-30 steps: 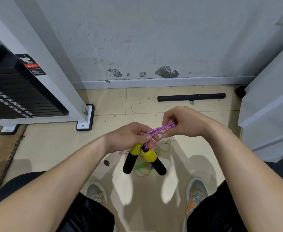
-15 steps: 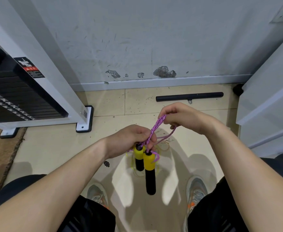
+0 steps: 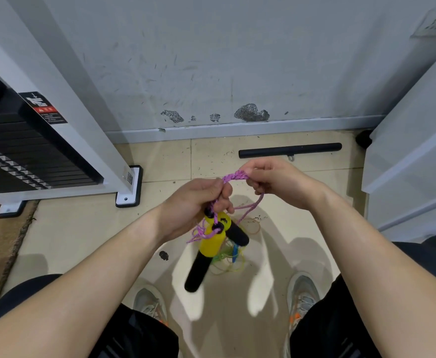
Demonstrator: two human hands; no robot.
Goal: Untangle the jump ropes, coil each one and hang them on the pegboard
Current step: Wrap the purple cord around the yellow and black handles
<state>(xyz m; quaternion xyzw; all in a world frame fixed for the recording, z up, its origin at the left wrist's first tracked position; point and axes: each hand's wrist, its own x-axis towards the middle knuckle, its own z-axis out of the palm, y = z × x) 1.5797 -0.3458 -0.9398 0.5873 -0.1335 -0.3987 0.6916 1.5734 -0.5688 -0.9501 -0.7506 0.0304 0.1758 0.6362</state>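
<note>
Left hand [image 3: 193, 200] gripping purple rope [image 3: 233, 176] — handles [image 3: 211, 241] dangling, right hand [image 3: 276, 182] fingers [image 3: 249, 172] pinching rope

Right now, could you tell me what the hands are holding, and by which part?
The left hand grips the purple jump rope by its cord above the yellow-and-black handles; the right hand pinches the same cord farther along.

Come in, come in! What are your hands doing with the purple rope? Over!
Left hand grips purple rope above its yellow-and-black handles. Right hand pinches the bunched strands. Handles dangle. Thin ropes lie tangled on floor below.
</note>
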